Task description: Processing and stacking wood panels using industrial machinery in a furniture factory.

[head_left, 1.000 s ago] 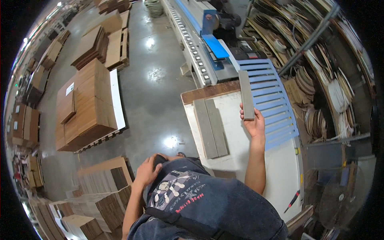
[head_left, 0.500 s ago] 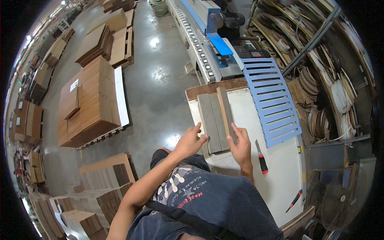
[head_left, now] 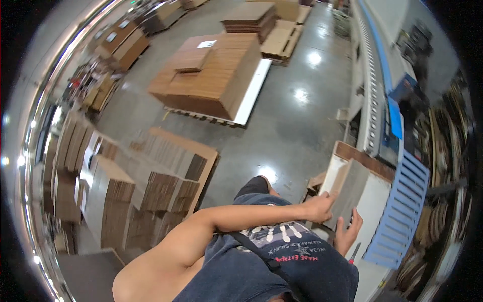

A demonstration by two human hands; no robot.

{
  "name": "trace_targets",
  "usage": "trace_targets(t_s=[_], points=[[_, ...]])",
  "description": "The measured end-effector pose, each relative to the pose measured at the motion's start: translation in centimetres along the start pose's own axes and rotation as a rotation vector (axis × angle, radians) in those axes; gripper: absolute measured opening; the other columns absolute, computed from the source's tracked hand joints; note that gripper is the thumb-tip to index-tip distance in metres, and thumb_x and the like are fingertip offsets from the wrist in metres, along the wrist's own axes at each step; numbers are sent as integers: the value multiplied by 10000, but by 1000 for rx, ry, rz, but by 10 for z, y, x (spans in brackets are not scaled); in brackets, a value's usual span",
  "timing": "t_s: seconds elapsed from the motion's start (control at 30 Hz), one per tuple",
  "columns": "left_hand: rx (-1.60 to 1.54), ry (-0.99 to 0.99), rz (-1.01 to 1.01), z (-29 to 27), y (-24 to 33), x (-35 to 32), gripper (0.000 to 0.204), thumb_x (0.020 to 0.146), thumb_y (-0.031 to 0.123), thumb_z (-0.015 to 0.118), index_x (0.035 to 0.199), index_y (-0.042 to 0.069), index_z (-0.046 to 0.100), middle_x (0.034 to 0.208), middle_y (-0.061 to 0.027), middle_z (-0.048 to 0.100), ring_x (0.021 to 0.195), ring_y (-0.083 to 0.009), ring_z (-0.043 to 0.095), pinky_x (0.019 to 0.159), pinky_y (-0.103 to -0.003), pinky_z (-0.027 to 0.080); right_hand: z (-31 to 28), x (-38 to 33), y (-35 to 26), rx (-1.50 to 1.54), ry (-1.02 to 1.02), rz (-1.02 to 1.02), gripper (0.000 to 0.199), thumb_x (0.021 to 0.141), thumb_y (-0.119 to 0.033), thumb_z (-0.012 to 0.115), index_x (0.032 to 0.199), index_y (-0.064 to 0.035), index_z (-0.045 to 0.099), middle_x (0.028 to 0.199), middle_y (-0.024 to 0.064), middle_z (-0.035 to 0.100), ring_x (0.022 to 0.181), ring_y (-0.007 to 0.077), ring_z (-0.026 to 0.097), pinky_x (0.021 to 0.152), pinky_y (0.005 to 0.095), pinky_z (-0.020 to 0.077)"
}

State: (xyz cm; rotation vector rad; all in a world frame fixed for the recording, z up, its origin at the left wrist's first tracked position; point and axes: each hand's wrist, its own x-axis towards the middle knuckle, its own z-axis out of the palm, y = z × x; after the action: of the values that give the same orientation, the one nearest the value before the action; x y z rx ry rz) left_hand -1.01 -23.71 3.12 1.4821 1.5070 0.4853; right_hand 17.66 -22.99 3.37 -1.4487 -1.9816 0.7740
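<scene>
Grey board (head_left: 353,185), long and narrow, lies lengthwise from near to far on a white-topped table (head_left: 376,197); blur hides whether it is one piece or several. At its near end, the left hand (head_left: 318,208) has its fingers against the left edge; how firmly they grip, I cannot tell. Opposite, the right hand (head_left: 348,234) is spread fairly wide, thumb apart from raised fingers, at the near right edge; contact is unclear. A red-handled blade (head_left: 354,254) lies just right of that hand. Bare white tabletop runs along the board's right side, as far as a blue slatted rack (head_left: 397,214). The table's brown far edge sits just beyond the board, with a long machine (head_left: 370,75) behind it. Left of the table, shiny grey floor (head_left: 271,133) gives open room, reaching a pallet stack of brown panels (head_left: 211,75); more stacked boards (head_left: 118,201) stand near left. The stack's white label (head_left: 207,44) is too small to read; the dark shirt (head_left: 317,274) carries pale graphics and red lettering
</scene>
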Motion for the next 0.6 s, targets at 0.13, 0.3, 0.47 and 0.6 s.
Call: trace_targets(t_s=[0.13, 0.3, 0.47, 0.6], points=[[-122, 60, -91, 1, 4, -5, 851, 839, 292, 624, 1434, -88, 148, 1281, -356, 416, 1124, -439, 530, 966, -423, 438, 5, 13, 16, 384, 44, 254, 568, 927, -260, 585, 1395, -7, 386, 1383, 178, 431, 1261, 278, 421, 1058, 364, 312], [-853, -242, -295, 6, 15, -4, 743, 824, 365, 646, 1350, -92, 389, 1241, -299, 530, 1121, -308, 555, 955, -355, 435, 7, 25, 34, 434, -208, 381, 639, 964, -300, 530, 1444, 33, 271, 1473, 205, 328, 1334, 286, 351, 1085, 346, 278], [-1009, -286, -310, 9, 29, -2, 592, 827, 369, 642, 1222, -57, 530, 1159, -219, 579, 1031, -270, 570, 853, -353, 475, 8, 23, 34, 417, -184, 455, 633, 958, -303, 538, 1431, 39, 295, 1389, 200, 423, 1237, 268, 438, 1033, 336, 327], [-974, -325, -337, 5, 27, 1, 564, 832, 369, 638, 1201, -47, 542, 1138, -207, 585, 1019, -263, 569, 840, -353, 476, 2, 25, 30, 519, -244, 440, 622, 956, -317, 539, 1422, 30, 319, 1318, 166, 492, 1165, 243, 493, 984, 328, 374]])
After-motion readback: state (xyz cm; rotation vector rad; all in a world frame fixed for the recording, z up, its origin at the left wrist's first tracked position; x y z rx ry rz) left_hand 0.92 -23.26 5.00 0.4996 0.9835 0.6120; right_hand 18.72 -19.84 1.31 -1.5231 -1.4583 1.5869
